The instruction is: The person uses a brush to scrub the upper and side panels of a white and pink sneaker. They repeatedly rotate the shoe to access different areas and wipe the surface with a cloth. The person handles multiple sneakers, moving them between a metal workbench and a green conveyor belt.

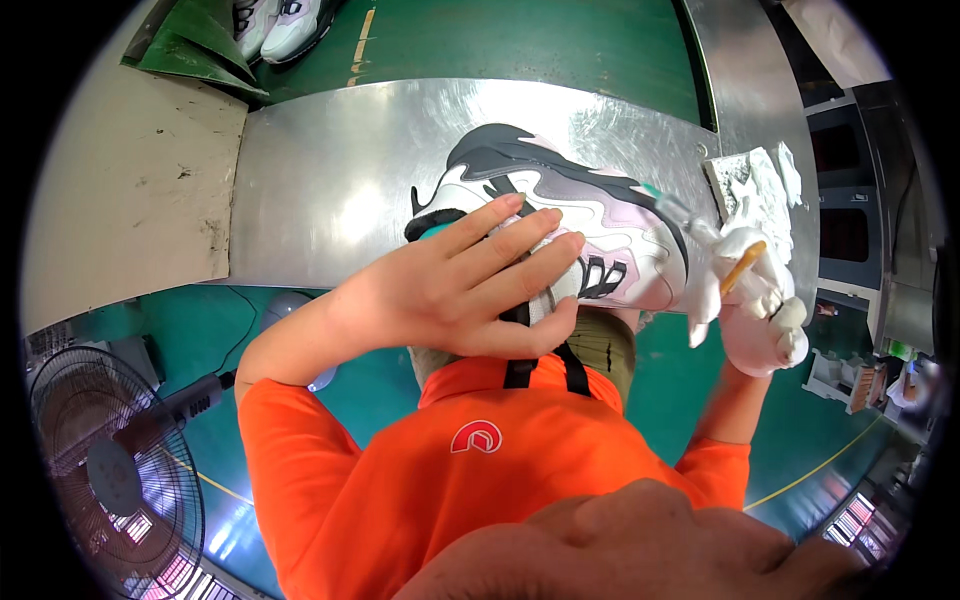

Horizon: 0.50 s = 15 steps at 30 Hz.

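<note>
A white, lilac and dark grey sneaker point(600, 230) lies on its side on the metal bench, sole edge away from me and toe to the right. My left hand point(470, 260) holds it at the laces and tongue, fingers laid across the upper and thumb on the near side. In a white glove, my right hand point(755, 300) is just right of the toe. Its fingers are closed round a slim brush-like tool point(672, 205) with a teal tip at the toe's far edge; motion blurs it. A tan stick point(742, 267) also shows between the gloved fingers.
On the bench at right lies a white-smeared pad point(750, 190) with crumpled white material. Beyond the metal bench point(330, 180) runs a green surface point(540, 50) with more sneakers point(290, 25) at far left. A beige board point(150, 180) borders the left; a fan point(115, 475) stands lower left.
</note>
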{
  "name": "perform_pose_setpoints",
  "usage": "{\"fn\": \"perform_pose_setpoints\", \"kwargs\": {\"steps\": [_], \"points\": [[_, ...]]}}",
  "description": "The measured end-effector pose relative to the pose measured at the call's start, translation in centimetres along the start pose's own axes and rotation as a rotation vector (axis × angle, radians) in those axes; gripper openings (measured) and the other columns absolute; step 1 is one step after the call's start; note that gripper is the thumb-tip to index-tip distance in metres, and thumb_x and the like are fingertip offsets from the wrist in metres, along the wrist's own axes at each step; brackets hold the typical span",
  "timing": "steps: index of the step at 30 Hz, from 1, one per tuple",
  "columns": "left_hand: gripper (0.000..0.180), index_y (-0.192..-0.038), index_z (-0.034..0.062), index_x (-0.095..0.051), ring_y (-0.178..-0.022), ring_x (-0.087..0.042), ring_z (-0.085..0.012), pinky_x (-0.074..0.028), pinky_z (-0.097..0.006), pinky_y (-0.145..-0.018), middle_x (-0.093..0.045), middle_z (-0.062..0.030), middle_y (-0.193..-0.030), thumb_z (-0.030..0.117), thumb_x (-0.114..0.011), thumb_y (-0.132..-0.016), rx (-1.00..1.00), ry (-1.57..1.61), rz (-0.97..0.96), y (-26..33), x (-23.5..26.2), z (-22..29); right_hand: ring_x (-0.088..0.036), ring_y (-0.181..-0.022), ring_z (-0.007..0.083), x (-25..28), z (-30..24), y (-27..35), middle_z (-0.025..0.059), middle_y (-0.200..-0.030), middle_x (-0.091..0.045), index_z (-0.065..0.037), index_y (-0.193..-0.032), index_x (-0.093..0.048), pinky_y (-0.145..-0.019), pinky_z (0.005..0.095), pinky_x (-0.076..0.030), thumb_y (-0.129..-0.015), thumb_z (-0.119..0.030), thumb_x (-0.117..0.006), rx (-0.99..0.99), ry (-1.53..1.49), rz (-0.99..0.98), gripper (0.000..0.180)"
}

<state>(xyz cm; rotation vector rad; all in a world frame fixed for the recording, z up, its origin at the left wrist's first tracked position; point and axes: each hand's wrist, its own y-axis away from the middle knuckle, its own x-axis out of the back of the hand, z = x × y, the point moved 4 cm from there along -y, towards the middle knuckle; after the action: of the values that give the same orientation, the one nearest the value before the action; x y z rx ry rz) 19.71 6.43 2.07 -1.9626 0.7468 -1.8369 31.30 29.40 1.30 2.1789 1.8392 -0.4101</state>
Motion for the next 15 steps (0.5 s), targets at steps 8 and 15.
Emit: {"fn": "perform_pose_setpoints", "kwargs": {"steps": [8,15], "points": [[0.024,-0.101,0.0211,-0.051,-0.101,-0.064,-0.0288,-0.052,-0.042,-0.091,-0.063,-0.012,-0.116,0.017,-0.063,-0.081,0.041,0.055,0.0,0.1,-0.3,-0.4,-0.062,-0.06,0.0254,-1.8,1.3,-3.8,0.0235,-0.082,-0.061,0.012,-0.113,-0.045,-0.069,0.0344,-0.054,-0.054,-0.049,-0.074,-0.159,-0.17,-0.235,0.09],[0.021,-0.099,0.0214,-0.05,-0.101,-0.064,-0.0284,-0.053,-0.04,-0.088,-0.063,-0.0112,-0.115,0.018,-0.062,-0.082,0.036,0.051,-0.004,0.0,-0.4,-0.5,-0.062,-0.058,0.0249,-2.4,1.5,-4.7,0.0237,-0.074,-0.061,0.011,-0.115,-0.044,-0.062,0.0336,-0.056,-0.061,-0.048,-0.078,-0.125,-0.226,-0.304,0.087]]}}
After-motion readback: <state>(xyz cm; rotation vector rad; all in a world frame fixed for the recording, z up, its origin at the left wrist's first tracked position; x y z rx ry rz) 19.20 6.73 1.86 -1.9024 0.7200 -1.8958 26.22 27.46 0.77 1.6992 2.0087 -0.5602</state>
